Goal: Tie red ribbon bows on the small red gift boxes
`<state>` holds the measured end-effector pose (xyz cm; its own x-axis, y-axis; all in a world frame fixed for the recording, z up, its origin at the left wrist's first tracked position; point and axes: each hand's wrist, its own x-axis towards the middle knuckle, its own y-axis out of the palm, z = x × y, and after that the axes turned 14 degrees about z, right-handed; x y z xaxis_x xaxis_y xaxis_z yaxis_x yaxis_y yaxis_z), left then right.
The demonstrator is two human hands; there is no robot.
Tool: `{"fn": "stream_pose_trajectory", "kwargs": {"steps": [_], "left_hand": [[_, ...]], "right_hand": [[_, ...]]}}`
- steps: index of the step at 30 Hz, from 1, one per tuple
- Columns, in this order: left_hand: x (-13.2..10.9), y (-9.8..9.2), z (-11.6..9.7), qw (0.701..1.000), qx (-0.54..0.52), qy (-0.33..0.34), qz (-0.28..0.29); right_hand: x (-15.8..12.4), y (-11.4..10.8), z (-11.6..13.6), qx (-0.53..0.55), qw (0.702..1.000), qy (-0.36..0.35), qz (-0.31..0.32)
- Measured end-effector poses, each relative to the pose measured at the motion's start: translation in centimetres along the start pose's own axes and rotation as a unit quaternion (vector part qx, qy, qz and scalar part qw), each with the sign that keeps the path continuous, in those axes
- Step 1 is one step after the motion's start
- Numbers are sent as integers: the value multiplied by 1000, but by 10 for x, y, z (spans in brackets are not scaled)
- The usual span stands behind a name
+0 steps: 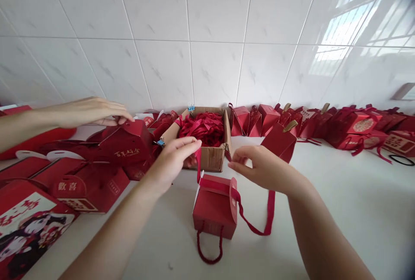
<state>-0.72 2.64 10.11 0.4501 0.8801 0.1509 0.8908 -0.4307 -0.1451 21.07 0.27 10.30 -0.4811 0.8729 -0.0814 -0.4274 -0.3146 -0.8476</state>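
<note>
Head view: left hand (175, 159) and right hand (262, 167) pinch the red ribbon (269, 210), fingers narrow, above the gift box (214, 210); we advise even tension so it sits centred.

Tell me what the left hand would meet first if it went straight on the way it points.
The left hand, pinching a ribbon, points up and right toward the cardboard box. Its front wall or rim looks first in line, just beyond the fingertips, though depth is unclear.

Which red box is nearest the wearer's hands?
The small box alone at centre front; left hand and right hand hold its ribbon. Other boxes line the wall or pile left.
</note>
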Motion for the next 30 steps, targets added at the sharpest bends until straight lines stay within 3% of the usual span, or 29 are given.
{"fn": "stream_pose_trajectory", "kwargs": {"steps": [5,10,13,15,19,22,26,30], "left_hand": [[3,-8,-51,991,103,82,-8],[-3,-8,-61,991,78,99,-37],[-5,-12,-60,990,91,104,11],[-7,-19,-58,983,110,142,30],[-11,-34,-56,967,89,240,-22],[-12,-40,-55,964,54,258,-38],[-11,-39,-55,962,22,268,-44],[-7,-38,-56,943,9,330,-48]], "right_hand": [[-7,-7,-15,-96,975,55,194],[9,4,-10,-110,954,68,271],[12,5,-8,-107,958,46,262],[10,2,-10,-90,962,21,257],[2,-9,-15,-22,967,35,253],[-5,-16,-17,20,968,28,247],[-12,-21,-17,7,974,12,225],[-23,-24,-18,-43,980,61,185]]}}
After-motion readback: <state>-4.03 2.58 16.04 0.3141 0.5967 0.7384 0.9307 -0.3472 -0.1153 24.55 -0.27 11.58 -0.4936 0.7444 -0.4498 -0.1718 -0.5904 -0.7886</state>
